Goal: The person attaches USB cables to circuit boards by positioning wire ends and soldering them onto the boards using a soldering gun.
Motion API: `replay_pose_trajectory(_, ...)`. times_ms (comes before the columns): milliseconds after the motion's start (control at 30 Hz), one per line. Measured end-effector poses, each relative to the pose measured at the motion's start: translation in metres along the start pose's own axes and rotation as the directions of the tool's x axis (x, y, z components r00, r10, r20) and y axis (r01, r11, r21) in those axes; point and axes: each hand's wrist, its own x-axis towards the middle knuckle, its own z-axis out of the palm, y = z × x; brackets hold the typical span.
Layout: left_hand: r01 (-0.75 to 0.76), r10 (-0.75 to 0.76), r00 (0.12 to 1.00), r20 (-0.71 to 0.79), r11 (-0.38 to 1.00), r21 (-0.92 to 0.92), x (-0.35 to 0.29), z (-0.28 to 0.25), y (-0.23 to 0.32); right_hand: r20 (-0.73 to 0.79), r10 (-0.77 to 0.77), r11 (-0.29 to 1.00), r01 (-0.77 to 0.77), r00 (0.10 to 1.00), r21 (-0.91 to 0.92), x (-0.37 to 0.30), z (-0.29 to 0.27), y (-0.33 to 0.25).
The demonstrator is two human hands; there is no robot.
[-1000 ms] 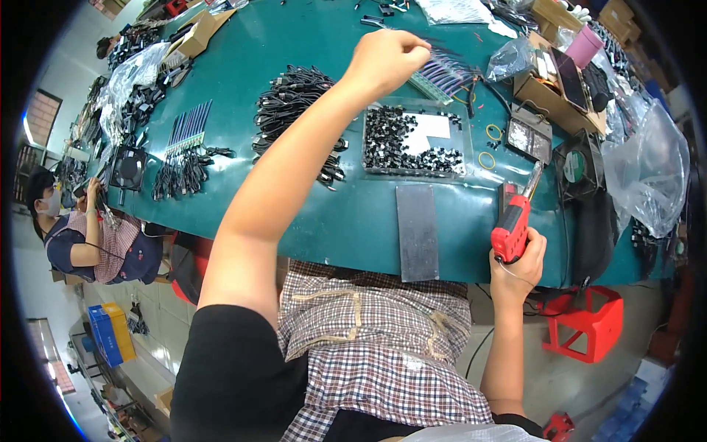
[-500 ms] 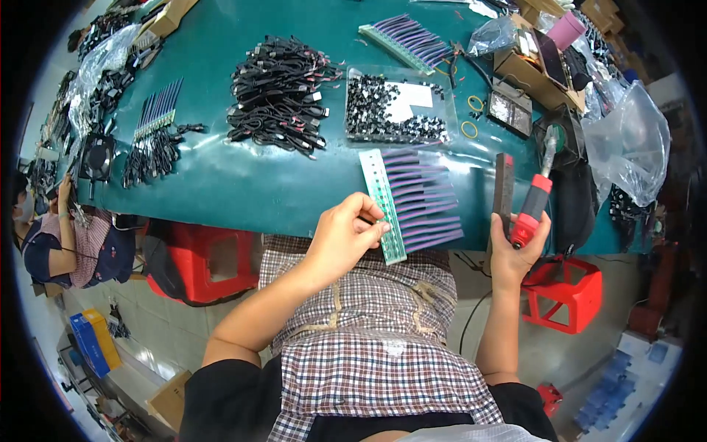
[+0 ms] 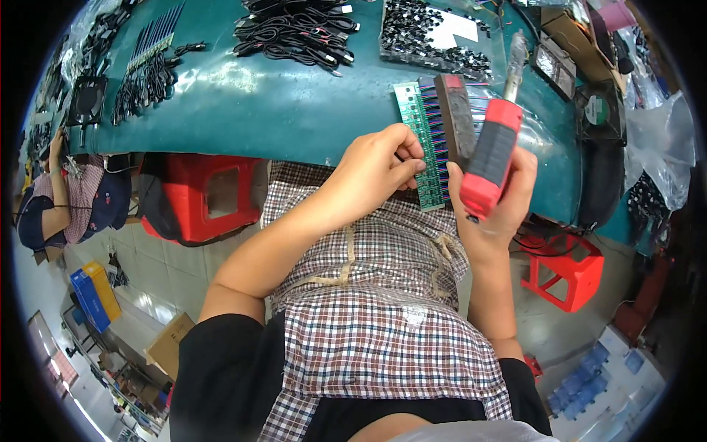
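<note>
My left hand (image 3: 387, 166) pinches the left edge of a long green circuit board (image 3: 420, 132) between thumb and fingertips. Thin purple and dark wires (image 3: 477, 94) run out from the board's right side. My right hand (image 3: 504, 199) grips a red and black soldering iron (image 3: 495, 151), its metal tip pointing up and away. A dark rectangular bar (image 3: 456, 118) lies over the wires beside the board, its lower end at my right thumb. The bar and the iron hide part of the wires.
Black USB cables (image 3: 294, 33) are piled behind. A clear tray (image 3: 434, 37) holds small black parts. Finished-looking wired boards (image 3: 151, 55) lie at left. A small fan (image 3: 600, 110) and plastic bag (image 3: 659, 144) are at right. Red stools (image 3: 202, 195) stand below the table; another person sits far left.
The bar has moved left, from beside the board onto its wires, with the soldering iron following. The board now shows a greener face with components. The view has shifted toward the table's near edge.
</note>
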Motion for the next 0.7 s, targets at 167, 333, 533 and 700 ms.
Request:
replay_pose_trajectory(167,0.003,-0.001,0.999,0.032,0.998,-0.061,0.0,-0.001,-0.003,0.106,0.083,0.992,-0.073,0.991,-0.1,-0.003,0.009,0.001)
replay_pose_trajectory(333,0.079,-0.073,0.995,0.066,0.992,-0.097,0.008,-0.004,0.004,0.112,0.281,0.96,-0.28,0.953,-0.027,-0.003,0.004,0.008)
replay_pose_trajectory(533,0.076,-0.066,0.993,0.098,0.992,-0.101,0.012,-0.006,0.001,0.076,0.334,0.942,-0.336,0.939,0.014,-0.005,0.007,0.01)
replay_pose_trajectory(700,0.07,-0.057,0.993,0.105,0.989,-0.132,0.016,-0.005,-0.001,0.047,0.376,0.901,-0.377,0.925,0.214,-0.007,0.007,0.017)
